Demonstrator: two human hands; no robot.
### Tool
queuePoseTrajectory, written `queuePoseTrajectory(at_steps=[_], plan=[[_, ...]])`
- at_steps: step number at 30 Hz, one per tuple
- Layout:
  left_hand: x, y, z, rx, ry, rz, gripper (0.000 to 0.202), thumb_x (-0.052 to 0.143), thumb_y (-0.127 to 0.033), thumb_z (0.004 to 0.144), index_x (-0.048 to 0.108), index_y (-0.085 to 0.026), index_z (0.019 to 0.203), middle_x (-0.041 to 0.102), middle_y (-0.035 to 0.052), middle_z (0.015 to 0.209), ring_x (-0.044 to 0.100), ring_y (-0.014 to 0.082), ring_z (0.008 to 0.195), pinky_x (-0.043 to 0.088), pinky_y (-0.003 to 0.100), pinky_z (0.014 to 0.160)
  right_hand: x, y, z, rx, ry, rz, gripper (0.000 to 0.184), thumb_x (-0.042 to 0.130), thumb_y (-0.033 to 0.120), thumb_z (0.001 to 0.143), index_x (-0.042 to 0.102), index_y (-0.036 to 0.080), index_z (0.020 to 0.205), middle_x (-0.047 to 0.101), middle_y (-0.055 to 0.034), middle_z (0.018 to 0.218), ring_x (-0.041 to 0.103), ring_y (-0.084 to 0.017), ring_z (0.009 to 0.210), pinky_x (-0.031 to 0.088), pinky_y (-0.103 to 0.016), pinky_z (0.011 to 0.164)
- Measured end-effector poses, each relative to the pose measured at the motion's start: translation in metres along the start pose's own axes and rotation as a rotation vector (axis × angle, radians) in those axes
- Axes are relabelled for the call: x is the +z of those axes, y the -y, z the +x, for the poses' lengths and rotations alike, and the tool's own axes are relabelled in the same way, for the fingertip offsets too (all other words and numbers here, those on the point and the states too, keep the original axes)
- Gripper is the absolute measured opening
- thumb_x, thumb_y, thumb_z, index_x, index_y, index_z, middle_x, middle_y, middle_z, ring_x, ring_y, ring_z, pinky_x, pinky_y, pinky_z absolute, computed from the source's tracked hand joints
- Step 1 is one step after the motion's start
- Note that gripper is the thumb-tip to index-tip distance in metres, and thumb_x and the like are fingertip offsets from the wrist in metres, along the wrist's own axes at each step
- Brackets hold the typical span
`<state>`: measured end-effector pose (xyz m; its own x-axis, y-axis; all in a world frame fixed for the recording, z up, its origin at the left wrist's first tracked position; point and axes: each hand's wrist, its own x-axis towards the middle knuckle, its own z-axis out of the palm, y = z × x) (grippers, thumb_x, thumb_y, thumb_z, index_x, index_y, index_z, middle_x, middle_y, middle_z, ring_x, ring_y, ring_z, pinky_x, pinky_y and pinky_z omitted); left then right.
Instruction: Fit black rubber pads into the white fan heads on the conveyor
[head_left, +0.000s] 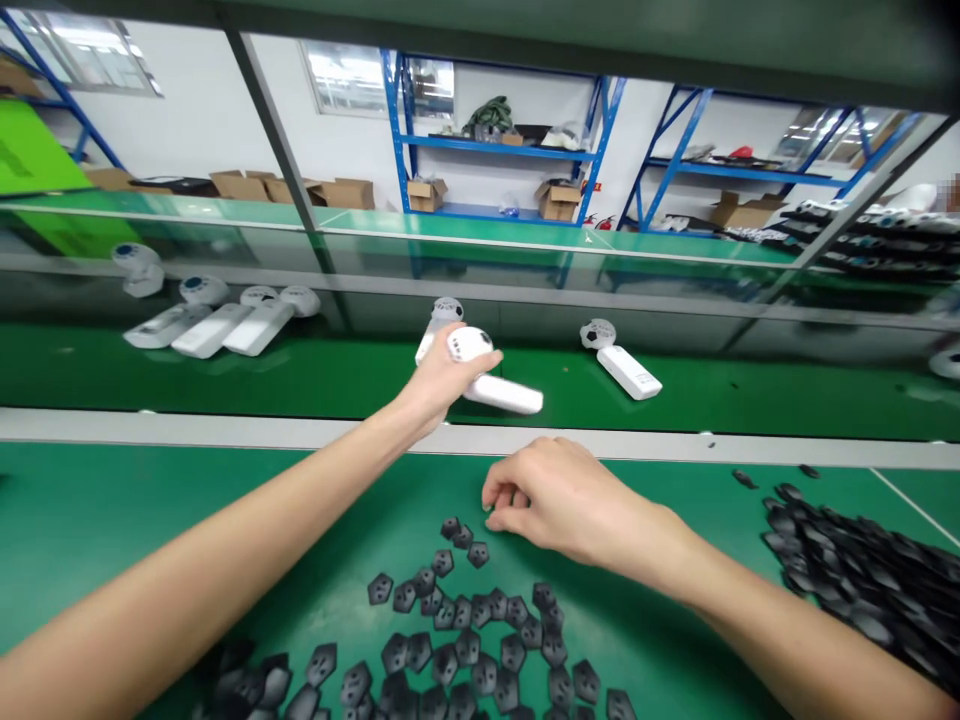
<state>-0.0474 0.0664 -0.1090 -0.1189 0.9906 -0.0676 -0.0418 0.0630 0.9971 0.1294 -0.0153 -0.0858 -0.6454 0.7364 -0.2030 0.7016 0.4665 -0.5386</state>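
Device point(504, 394), white, one; over the far green surface point(375, 385), round head point(471, 345) pinched in left hand point(441, 376); right hand point(559, 500) curled, closure uncertain; step, seemingly mid-handling; next move likely wants steady hold; long axis roughly crosswise, free end pointing right, slightly nearward.

Observed at back: white wall point(191, 110) with bright windows point(345, 82), blue racks point(499, 149) in front. Nearer: green bench point(135, 500), pale strip point(225, 428) along far edge. Overhead: dark beam point(525, 50), slanting grey posts point(268, 115) below.
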Motion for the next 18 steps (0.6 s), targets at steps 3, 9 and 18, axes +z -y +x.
queuePoseTrajectory(at_steps=[3, 9, 18], plan=[[0.0, -0.008, 0.012, -0.062, 0.167, 0.051, 0.065, 0.092, -0.032, 0.072, 0.066, -0.019, 0.13, 0.073, 0.0148, 0.129, 0.069, 0.0282, 0.119, 0.052, 0.041, 0.104, 0.008, 0.003, -0.003, 0.015, 0.067, -0.077, 0.005, 0.085, 0.017, 0.089, 0.083, 0.02, 0.086, 0.083, -0.0015, 0.081, 0.077, -0.024, 0.081, 0.041, -0.031, 0.067], [-0.062, -0.013, 0.033, 0.227, -0.059, 0.248, 0.029, 0.077, -0.037, 0.082, 0.075, -0.015, 0.102, 0.079, 0.0128, 0.112, 0.075, 0.0285, 0.106, 0.061, 0.04, 0.092, 0.024, 0.004, -0.004, -0.041, 0.042, -0.145, 0.015, 0.087, 0.032, 0.092, 0.078, 0.02, 0.086, 0.081, -0.0036, 0.093, 0.074, -0.025, 0.084, 0.029, -0.032, 0.063], [-0.213, -0.036, 0.085, 0.253, -0.782, 0.793, 0.029, 0.067, -0.021, 0.082, 0.066, -0.012, 0.11, 0.074, 0.0154, 0.108, 0.069, 0.0357, 0.114, 0.053, 0.045, 0.102, 0.022, -0.005, -0.003, 0.016, 0.074, 0.018, 0.015, 0.072, 0.009, 0.09, 0.069, 0.023, 0.09, 0.072, 0.0015, 0.077, 0.064, -0.019, 0.076, 0.033, -0.028, 0.062]])
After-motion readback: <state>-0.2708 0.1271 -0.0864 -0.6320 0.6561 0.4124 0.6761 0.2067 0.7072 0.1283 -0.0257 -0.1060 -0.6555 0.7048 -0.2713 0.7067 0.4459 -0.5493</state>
